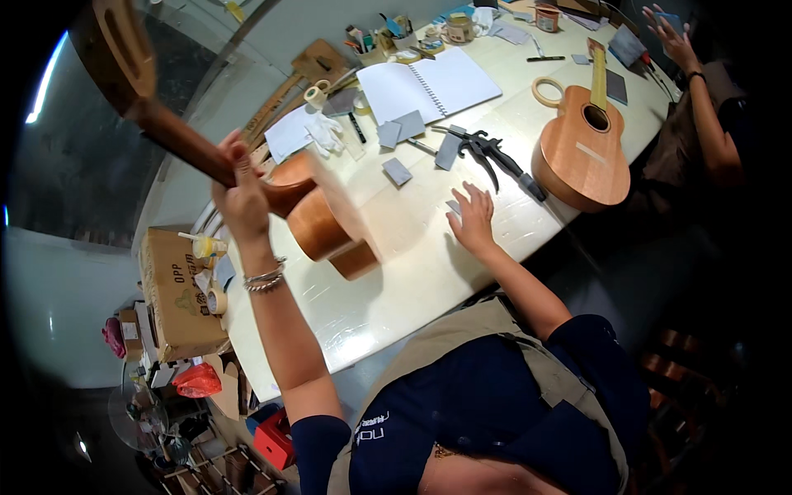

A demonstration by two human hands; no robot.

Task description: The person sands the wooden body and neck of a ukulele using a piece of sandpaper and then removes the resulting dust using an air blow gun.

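Fingers (237, 155) of my left hand (243, 198) grip a brown wooden guitar (315, 224) by its neck, upper left, right hand (475, 221) splayed loose: I judge it positioning, next needing steadiness.

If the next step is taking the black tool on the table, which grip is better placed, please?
Right, I think: the right grip is spread open, close to the black tool. The left grip is farther away and occupied, closed around the neck of a guitar.
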